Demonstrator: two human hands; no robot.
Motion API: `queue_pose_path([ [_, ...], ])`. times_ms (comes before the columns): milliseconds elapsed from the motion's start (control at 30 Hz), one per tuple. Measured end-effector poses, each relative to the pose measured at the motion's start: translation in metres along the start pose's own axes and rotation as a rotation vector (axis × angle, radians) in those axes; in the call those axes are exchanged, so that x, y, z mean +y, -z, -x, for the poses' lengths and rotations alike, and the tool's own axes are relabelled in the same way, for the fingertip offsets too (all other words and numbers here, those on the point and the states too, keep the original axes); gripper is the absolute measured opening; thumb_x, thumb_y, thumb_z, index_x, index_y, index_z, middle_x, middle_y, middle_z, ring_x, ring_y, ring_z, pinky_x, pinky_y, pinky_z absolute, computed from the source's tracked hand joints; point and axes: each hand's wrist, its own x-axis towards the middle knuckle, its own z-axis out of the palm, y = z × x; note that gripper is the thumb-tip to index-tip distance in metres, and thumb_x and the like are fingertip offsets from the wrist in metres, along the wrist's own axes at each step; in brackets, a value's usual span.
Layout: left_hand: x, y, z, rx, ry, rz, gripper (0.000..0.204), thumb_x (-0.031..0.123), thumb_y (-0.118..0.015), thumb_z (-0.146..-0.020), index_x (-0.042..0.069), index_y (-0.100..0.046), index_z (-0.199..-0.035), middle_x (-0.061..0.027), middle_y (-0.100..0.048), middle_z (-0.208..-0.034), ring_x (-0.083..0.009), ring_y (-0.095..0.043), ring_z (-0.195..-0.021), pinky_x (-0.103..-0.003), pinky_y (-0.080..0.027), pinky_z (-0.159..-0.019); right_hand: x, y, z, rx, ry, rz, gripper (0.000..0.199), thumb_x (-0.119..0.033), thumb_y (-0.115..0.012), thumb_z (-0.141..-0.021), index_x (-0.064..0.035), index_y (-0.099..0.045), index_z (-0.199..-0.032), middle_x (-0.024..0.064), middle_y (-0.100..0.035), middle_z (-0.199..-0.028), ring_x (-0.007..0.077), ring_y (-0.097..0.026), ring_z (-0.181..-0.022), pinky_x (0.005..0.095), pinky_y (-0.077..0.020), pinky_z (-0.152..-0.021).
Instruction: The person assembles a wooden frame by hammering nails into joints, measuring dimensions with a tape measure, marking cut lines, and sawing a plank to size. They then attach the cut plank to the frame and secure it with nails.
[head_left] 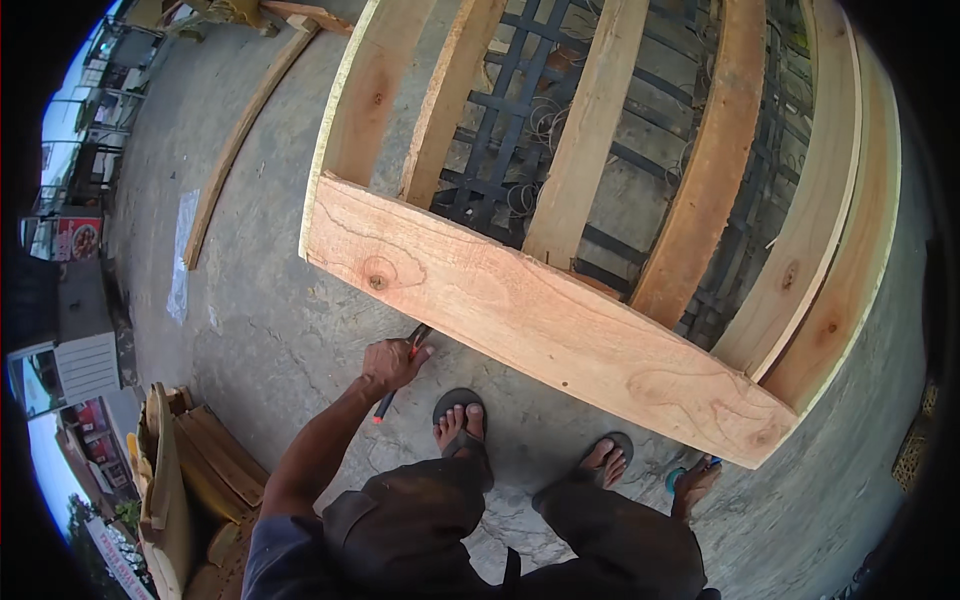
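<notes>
A wooden frame of planks lies before me, its pale front board (560, 320) running from upper left to lower right. My left hand (395, 366) is closed round a slim black tool with orange-red parts (383, 405), just short of the board's near edge. Its kind I cannot make out. By the board's right end, my right hand (695, 486) is curled around a small round teal thing (674, 480). A bit of blue shows at its fingertips, close under the board. Part of that hand's grip is hidden.
Wooden slats (590, 120) and dark woven straps (510, 110) with loose wire coils fill the frame. A long wood strip (245, 130) lies on the concrete floor (290, 400), left. Stacked wood and padded pieces (200, 470) stand at lower left. My sandalled feet are near the board.
</notes>
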Motion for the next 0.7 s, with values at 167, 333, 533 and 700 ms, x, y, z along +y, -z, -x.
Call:
queue_pose_path([
  [167, 0.021, 0.019, -0.018, 0.181, -0.096, 0.039, 0.029, 0.037, -0.068, -0.082, 0.008, -0.070, -0.081, -0.0160, -0.068, -0.067, -0.0338, -0.069, -0.066, -0.046, -0.054, -0.062, 0.079, -0.003, -0.004, 0.256, 0.008, -0.236, 0.054, -0.045, -0.039, -0.105, 0.0073, -0.052, -0.113, 0.0278, -0.056, -0.102, 0.0400, -0.056, -0.093, 0.0496, -0.0441, -0.081],
  [333, 0.094, 0.080, 0.038, 0.183, -0.224, -0.045, 0.028, 0.035, -0.066, -0.087, 0.008, -0.072, -0.085, -0.0179, -0.065, -0.063, -0.0342, -0.069, -0.065, -0.045, -0.054, -0.061, -0.104, 0.156, -0.020, 0.533, -0.236, -0.857, 0.056, -0.051, -0.036, -0.105, -0.0022, -0.053, -0.085, 0.0089, -0.051, -0.081, 0.0195, -0.049, -0.073, 0.0344, -0.0441, -0.067],
  [533, 0.220, 0.156, 0.060, -0.046, -0.874, 0.763, 0.034, 0.039, -0.068, -0.091, 0.006, -0.070, -0.101, -0.0112, -0.062, -0.063, -0.0225, -0.060, -0.055, -0.038, -0.047, -0.057, -0.276, 0.178, 0.018, -0.312, 0.375, -0.985, 0.049, -0.046, -0.040, -0.105, -0.0063, -0.047, -0.078, 0.0038, -0.049, -0.070, 0.0115, -0.048, -0.066, 0.0269, -0.0390, -0.061],
  [700, 0.251, 0.124, 0.064, 0.161, -0.939, 1.005, 0.036, 0.036, -0.072, -0.089, 0.007, -0.066, -0.111, -0.0074, -0.057, -0.058, -0.0155, -0.054, -0.052, -0.034, -0.041, -0.053, -0.362, 0.153, 0.058, -0.651, 0.403, -0.860, 0.053, -0.049, -0.040, -0.105, -0.0054, -0.053, -0.076, 0.0023, -0.051, -0.069, 0.0107, -0.050, -0.062, 0.0273, -0.0436, -0.060],
])
